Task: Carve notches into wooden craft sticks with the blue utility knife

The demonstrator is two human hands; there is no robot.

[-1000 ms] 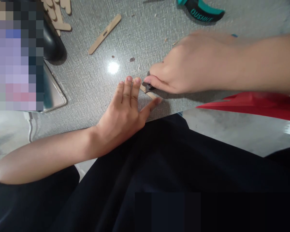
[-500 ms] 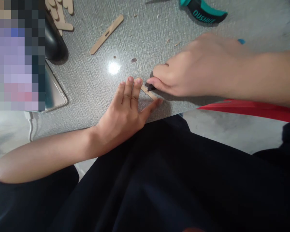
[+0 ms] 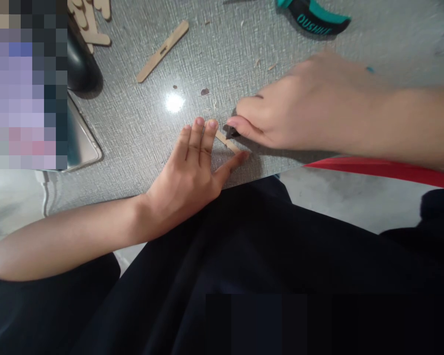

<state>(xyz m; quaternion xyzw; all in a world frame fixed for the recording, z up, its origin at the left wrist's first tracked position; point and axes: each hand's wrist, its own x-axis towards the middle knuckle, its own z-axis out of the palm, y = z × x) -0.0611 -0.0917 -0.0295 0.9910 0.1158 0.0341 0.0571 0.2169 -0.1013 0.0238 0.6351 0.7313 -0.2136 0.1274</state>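
Note:
A short length of a wooden popsicle stick point(image 3: 234, 146) lies slanted on the table, with a small notch in its upper edge. My left hand point(image 3: 194, 165) holds it down, fingertips at the far end and thumb at the near end; part of the stick is hidden beneath them. My right hand point(image 3: 288, 106) is closed around a craft knife point(image 3: 231, 131), its dark pointed tip touching the stick near the notch. The knife's handle is hidden in my fist. Another popsicle stick point(image 3: 153, 64) with a slot cut through its middle lies farther off.
Green-and-black tool handles point(image 3: 318, 22) lie at the top. Several popsicle sticks point(image 3: 96, 38) are piled at upper left, beside a black rounded object point(image 3: 83, 66) and a phone-like device point(image 3: 83, 135). Wood shavings point(image 3: 272, 67) are scattered about. Something red point(image 3: 377, 168) hangs by the table's near edge.
My right hand has shifted slightly right and back with the knife, uncovering a little more of the notch. My left hand stays on the stick.

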